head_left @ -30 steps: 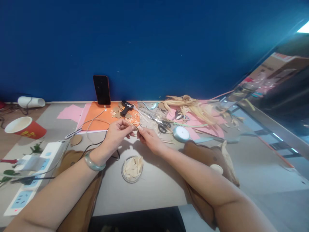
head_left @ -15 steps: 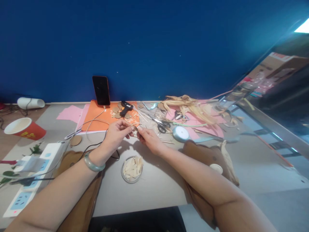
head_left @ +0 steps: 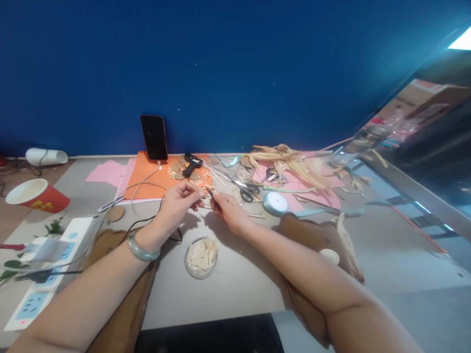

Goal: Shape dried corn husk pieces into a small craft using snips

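Note:
My left hand (head_left: pixel 181 200), with a jade-coloured bangle (head_left: pixel 142 247) on its wrist, is closed in a pinch above the table. Whatever is between its fingertips is too small to make out. Just to the right, my right hand (head_left: pixel 228 210) grips a slim dark pointed tool (head_left: pixel 209 191), its tip towards the left fingers. The two hands are a short gap apart. Below them stands a small clear bowl (head_left: pixel 186 267) of pale dry husk pieces (head_left: pixel 201 256). Behind the hands are a black glue gun (head_left: pixel 192 165) on orange paper (head_left: pixel 138 179) and scissors (head_left: pixel 249 192).
A phone (head_left: pixel 153 137) leans on the blue wall. Dried husks (head_left: pixel 294 164) and a ribbon roll (head_left: pixel 275 203) lie at right. A power strip (head_left: pixel 37 301) and red paper cup (head_left: pixel 44 196) stand left. Brown cloth-like pieces (head_left: pixel 312 233) lie under my forearms.
My right hand has drawn slightly right, away from the left fingertips, and the dark tool's tip now shows between them. My left hand has hardly moved.

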A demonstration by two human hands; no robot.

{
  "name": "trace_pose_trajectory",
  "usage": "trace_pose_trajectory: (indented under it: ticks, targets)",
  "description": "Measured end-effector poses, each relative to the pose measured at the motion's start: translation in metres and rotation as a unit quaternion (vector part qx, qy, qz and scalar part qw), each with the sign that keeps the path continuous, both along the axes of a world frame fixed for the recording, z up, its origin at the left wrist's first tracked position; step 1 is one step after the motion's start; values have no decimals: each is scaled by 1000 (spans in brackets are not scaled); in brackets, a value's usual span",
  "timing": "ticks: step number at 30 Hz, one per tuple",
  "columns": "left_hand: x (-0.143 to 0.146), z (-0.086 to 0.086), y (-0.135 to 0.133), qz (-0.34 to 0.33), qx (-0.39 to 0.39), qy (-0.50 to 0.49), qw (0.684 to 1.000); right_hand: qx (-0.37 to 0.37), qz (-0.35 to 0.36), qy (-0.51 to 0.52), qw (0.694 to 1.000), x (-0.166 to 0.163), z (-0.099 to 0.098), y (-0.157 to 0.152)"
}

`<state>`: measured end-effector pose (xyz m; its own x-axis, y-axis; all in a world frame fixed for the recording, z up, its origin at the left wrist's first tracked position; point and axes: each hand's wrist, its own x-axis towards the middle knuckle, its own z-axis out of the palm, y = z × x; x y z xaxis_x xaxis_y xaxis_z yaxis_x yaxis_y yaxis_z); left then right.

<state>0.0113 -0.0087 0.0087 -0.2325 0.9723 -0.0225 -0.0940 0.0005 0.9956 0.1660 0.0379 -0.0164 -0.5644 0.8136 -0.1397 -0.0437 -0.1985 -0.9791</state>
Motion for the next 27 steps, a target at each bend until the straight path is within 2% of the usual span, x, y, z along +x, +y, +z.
trace_pose_trajectory:
  ticks: [4, 10, 17, 27]
  targets:
    - [0, 0, 0, -5, 0, -14, 1000, -60, -10, 31, 998, 1, 4, 0]
    - [0, 1, 0, -24, -24, -32, 999, -64, -23, 47, 997, 2, 5, 0]
    - [1, 3, 1, -27, -39, -43, 998, -26, -43, 44, 998, 1, 6, -2]
    - [4, 4, 0, -60, -61, -22, 996, -11, -46, 45, 998, 1, 4, 0]
